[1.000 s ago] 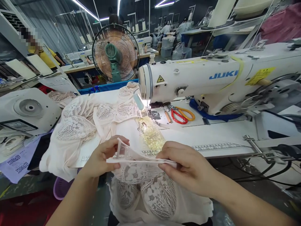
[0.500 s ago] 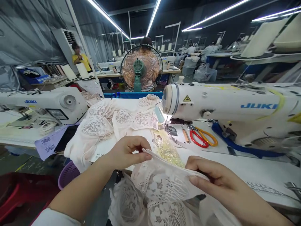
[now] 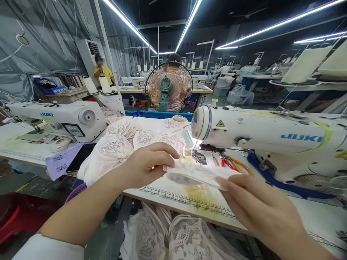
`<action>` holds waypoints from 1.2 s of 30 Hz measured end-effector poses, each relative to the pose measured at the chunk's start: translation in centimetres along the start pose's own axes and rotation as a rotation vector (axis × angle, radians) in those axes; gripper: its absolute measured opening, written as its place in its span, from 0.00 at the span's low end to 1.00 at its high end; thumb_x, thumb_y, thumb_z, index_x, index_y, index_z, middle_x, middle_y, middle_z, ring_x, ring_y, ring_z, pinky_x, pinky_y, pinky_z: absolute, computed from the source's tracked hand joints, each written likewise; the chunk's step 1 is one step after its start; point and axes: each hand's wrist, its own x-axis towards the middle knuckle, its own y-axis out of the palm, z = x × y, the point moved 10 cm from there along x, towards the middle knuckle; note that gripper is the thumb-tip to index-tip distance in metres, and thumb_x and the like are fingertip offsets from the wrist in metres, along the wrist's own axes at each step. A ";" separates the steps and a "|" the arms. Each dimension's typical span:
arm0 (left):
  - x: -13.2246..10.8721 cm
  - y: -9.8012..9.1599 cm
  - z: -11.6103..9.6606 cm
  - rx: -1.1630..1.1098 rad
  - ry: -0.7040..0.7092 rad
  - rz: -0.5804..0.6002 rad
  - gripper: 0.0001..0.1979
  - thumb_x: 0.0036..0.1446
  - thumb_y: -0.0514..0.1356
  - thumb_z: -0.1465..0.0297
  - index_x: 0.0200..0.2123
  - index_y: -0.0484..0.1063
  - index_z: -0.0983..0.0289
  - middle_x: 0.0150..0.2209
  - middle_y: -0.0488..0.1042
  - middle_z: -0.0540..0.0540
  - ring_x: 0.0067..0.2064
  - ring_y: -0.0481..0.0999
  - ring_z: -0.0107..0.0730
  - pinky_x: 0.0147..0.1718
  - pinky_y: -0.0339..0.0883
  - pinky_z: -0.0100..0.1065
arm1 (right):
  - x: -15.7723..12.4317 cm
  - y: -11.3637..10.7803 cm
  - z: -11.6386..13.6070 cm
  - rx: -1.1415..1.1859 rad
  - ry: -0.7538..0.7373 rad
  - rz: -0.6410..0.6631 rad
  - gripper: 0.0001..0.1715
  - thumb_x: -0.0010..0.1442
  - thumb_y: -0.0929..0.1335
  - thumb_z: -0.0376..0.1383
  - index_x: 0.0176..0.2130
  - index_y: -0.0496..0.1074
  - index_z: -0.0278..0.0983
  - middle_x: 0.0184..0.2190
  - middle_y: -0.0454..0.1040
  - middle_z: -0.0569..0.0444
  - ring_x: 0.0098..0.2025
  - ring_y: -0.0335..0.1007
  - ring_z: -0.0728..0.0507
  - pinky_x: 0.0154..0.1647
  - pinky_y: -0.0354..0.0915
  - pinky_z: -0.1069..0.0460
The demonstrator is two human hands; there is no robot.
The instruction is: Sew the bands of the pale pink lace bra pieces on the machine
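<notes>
Between my two hands a pale lace bra piece (image 3: 193, 176) is stretched over the table, close in front of the sewing machine (image 3: 257, 135). My left hand (image 3: 153, 162) pinches its left end, thumb below and fingers on top. At the other end my right hand (image 3: 260, 202) is closed on the fabric edge. Below the table edge hang more lace bra cups (image 3: 187, 234), apart from both hands. The machine's lit needle area (image 3: 196, 144) lies just beyond the held piece.
A pile of lace bras (image 3: 114, 148) covers the table's left part. Scissors with red and orange handles (image 3: 238, 166) lie under the machine arm. A second sewing machine (image 3: 59, 117) stands at left, a fan (image 3: 168, 86) ahead. A person in yellow (image 3: 104, 72) stands far back.
Both hands have lifted the held piece up and forward, away from the hanging cups and toward the machine. It has turned nearly edge-on. The view has tilted up slightly.
</notes>
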 end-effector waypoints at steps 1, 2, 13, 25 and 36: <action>-0.8 0.3 0.4 0.027 -0.006 0.007 0.11 0.53 0.50 0.83 0.34 0.68 0.64 0.42 0.71 0.60 0.44 0.72 0.31 0.40 0.68 0.32 | -0.4 1.0 0.7 -0.037 -0.060 0.011 0.11 0.59 0.63 0.27 0.43 0.67 0.33 0.29 0.70 0.49 0.28 0.64 0.45 0.26 0.59 0.51; -1.8 0.9 1.0 0.046 -0.027 0.017 0.12 0.53 0.50 0.83 0.35 0.67 0.63 0.43 0.71 0.61 0.46 0.71 0.31 0.42 0.67 0.32 | -1.0 2.4 1.4 -0.042 -0.107 0.042 0.11 0.59 0.62 0.26 0.43 0.67 0.32 0.28 0.71 0.49 0.28 0.64 0.44 0.27 0.59 0.50; -17.4 6.2 7.6 0.240 -0.634 -0.257 0.04 0.56 0.54 0.75 0.32 0.68 0.63 0.35 0.71 0.54 0.38 0.71 0.29 0.37 0.68 0.32 | -7.5 11.1 4.5 0.169 -0.077 0.370 0.10 0.60 0.61 0.27 0.39 0.71 0.28 0.29 0.72 0.47 0.31 0.64 0.43 0.31 0.60 0.49; -21.5 16.3 9.2 -1.013 -1.334 -0.319 0.18 0.48 0.61 0.55 0.26 0.67 0.66 0.23 0.72 0.52 0.21 0.68 0.21 0.20 0.62 0.25 | -8.1 11.2 4.2 0.254 -0.031 0.393 0.13 0.56 0.66 0.27 0.44 0.70 0.28 0.31 0.72 0.46 0.34 0.64 0.43 0.33 0.62 0.49; -15.4 7.7 8.0 -0.248 -0.899 -0.327 0.08 0.58 0.53 0.68 0.31 0.70 0.64 0.24 0.74 0.51 0.25 0.72 0.27 0.25 0.68 0.28 | -5.3 13.3 3.3 0.130 0.041 0.365 0.10 0.58 0.62 0.26 0.32 0.72 0.33 0.26 0.73 0.50 0.29 0.66 0.46 0.26 0.57 0.52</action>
